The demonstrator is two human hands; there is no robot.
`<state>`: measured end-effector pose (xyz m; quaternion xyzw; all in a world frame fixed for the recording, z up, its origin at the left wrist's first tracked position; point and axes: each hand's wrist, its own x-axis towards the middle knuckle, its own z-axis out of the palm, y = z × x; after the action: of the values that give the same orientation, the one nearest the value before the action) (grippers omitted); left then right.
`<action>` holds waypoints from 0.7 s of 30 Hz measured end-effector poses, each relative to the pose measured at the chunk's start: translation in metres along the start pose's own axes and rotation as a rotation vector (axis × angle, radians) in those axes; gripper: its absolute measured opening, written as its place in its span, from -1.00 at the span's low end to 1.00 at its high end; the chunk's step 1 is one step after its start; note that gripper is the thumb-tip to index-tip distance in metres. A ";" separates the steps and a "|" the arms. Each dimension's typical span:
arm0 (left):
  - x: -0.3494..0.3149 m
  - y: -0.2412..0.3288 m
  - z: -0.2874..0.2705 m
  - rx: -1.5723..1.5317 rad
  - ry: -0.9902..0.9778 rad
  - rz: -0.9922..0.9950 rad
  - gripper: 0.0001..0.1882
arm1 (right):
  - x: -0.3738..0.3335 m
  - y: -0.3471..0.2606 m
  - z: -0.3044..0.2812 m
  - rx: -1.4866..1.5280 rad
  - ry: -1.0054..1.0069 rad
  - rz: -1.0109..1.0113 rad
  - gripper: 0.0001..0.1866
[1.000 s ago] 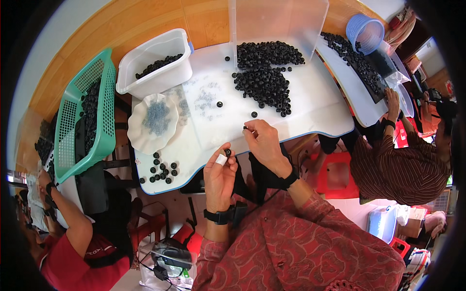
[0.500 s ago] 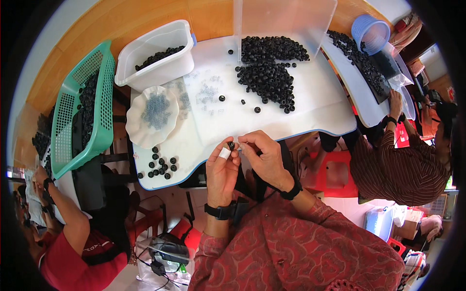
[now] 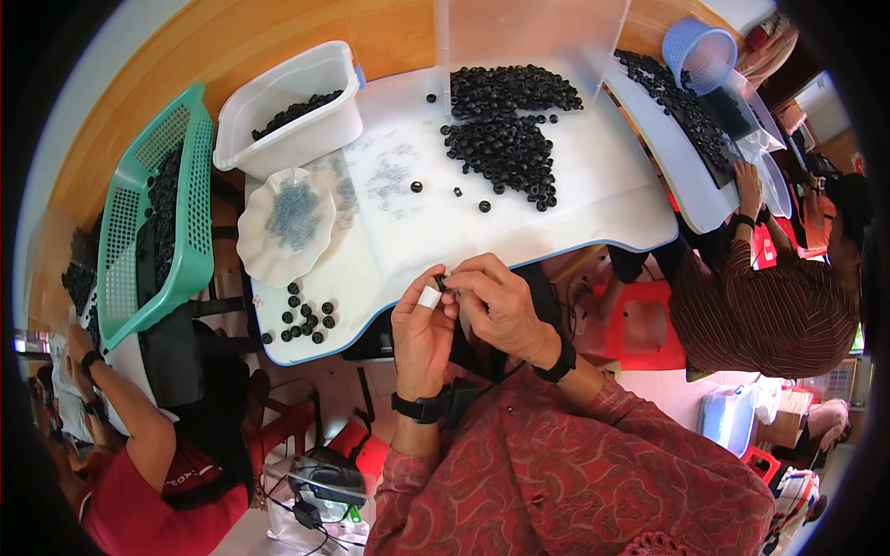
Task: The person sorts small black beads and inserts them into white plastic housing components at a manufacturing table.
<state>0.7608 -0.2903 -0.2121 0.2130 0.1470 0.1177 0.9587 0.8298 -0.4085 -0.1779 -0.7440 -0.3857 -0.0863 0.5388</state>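
Observation:
Between thumb and fingers my left hand [image 3: 422,338] pinches a small black ring-shaped part [image 3: 440,280], just off the table's near edge. White tape wraps one of its fingers. My right hand [image 3: 503,310] meets it there, fingertips pressed together at the part; whatever they hold is too small to make out. Beyond my hands, a large heap of similar black parts [image 3: 505,153] covers the back of the white table [image 3: 408,246]. A cream wavy-rimmed plate [image 3: 255,250] carries a pile of tiny clear pieces [image 3: 297,215]. Several black parts [image 3: 309,324] lie loose at the table's near left.
Back left stands a white tub [image 3: 348,116] with black parts in it, beside a green basket [image 3: 195,264]. A clear upright panel [image 3: 528,37] stands at the heap. Co-workers sit at left and right; a blue basket [image 3: 695,56] rests at the far right.
My right hand has moved in closer, and its fingertips now touch the black part in my left hand. The whole view has shifted slightly.

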 end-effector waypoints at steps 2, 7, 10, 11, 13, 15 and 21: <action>-0.001 -0.001 -0.002 0.076 0.007 0.033 -0.70 | -0.001 0.002 -0.001 -0.020 0.005 -0.011 -0.78; -0.002 -0.006 0.001 0.222 0.005 0.088 -0.71 | 0.000 0.002 -0.008 -0.101 -0.053 -0.007 -0.80; 0.000 -0.011 0.004 0.251 0.010 0.090 -0.71 | 0.003 0.004 -0.013 -0.116 -0.083 0.003 -0.82; 0.002 -0.013 0.002 0.218 0.030 0.071 -0.71 | 0.003 0.005 -0.013 -0.120 -0.081 0.004 -0.82; 0.005 -0.015 -0.001 0.185 0.046 0.049 -0.71 | 0.000 0.008 -0.013 -0.124 -0.077 -0.018 -0.81; 0.006 -0.015 -0.003 0.108 0.046 0.029 -0.70 | -0.003 0.013 -0.014 -0.077 -0.070 0.007 -0.81; 0.007 -0.014 -0.003 0.053 0.061 0.000 -0.66 | -0.001 0.045 -0.041 -0.274 0.178 0.143 -0.75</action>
<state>0.7685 -0.2992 -0.2220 0.2344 0.1791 0.1200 0.9479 0.8704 -0.4498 -0.1951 -0.8254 -0.2671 -0.1648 0.4692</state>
